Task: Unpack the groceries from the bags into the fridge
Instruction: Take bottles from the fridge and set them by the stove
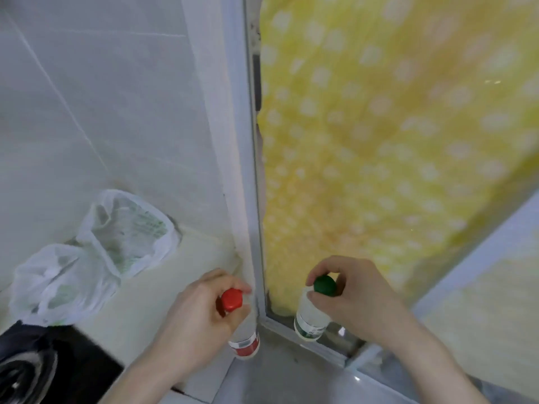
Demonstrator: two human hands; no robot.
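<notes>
White tiled walls met a pale desk [140,310] beside a window frame. Nearest, the left hand [192,313] had its fingers curled round a red-capped bottle [243,325]; the right hand [355,295] pinched the cap of a green-capped bottle [313,310]. Farther back lay two plastic bags [96,252] against the wall, before a yellow dotted curtain [393,126].

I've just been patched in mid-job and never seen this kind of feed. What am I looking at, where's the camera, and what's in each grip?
No machine here: a person works bare-handed, and the single picture comes from a camera on their head, looking down. The left hand holds a red-capped bottle near its top; the right hand pinches a green-capped bottle near its cap. Two white plastic bags lie on the pale counter at left. A yellow dotted curtain hangs behind a window frame.
</notes>
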